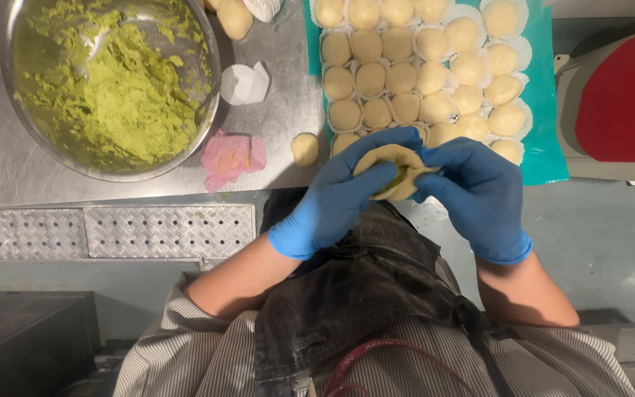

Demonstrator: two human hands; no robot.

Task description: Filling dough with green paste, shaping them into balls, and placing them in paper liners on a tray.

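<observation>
Both hands in blue gloves, held close together over the tabletop (273,132) edge, just below the teal tray (545,147). Left hand (336,198) cups a flat round of pale dough (395,170) from beneath & the side; fingers curled round it, grip closed on the dough. Right hand (479,191) pinches the dough's right rim w/ thumb & fingertips, grip also closed on it. Green filling (400,176) shows in the middle of the dough, betw. the two thumbs. Dough sits betw. the hands, touching both.

Tray holds rows of pale dough balls (406,73) in white paper cups, packed close. One loose dough ball (304,148) lies on the tabletop left of the tray, near the left hand. Pink paper cup (233,156) beside it, white paper cup (245,83) further up. Big metal bowl (211,110) of green paste (119,88) at upper left, well apart from the hands.
</observation>
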